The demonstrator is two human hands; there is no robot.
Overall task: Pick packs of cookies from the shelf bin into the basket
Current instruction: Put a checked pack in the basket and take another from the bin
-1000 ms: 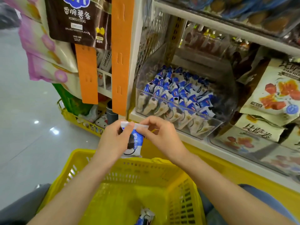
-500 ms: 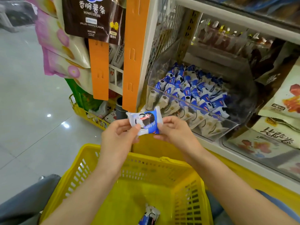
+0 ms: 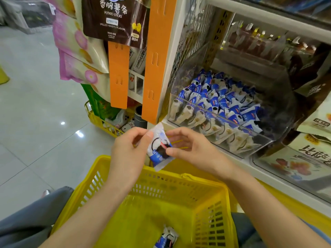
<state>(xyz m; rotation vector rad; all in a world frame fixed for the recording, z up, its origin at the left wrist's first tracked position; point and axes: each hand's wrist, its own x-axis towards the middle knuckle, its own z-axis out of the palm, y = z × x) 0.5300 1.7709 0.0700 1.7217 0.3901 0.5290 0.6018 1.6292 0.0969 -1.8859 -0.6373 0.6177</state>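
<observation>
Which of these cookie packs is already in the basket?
The pack lying on the yellow basket's floor, lowest in view. Another pack is pinched between left hand and right hand above the rim; the rest sit in the shelf bin.

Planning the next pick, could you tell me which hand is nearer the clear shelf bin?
Right. The right hand is just below-left of the shelf bin; the left hand is farther left, past the cookie pack.

Bright, even indoor light falls from overhead — two small white lamp glints sit on the glossy floor [image 3: 35,108] at left. Shadows are faint and soft. The clear bin [image 3: 223,122] front carries pale glare. Wide-angle distortion bows the shelf [image 3: 268,17] lines near the edges; the cookie pack [image 3: 159,151] and upper right corner look slightly smeared.
</observation>
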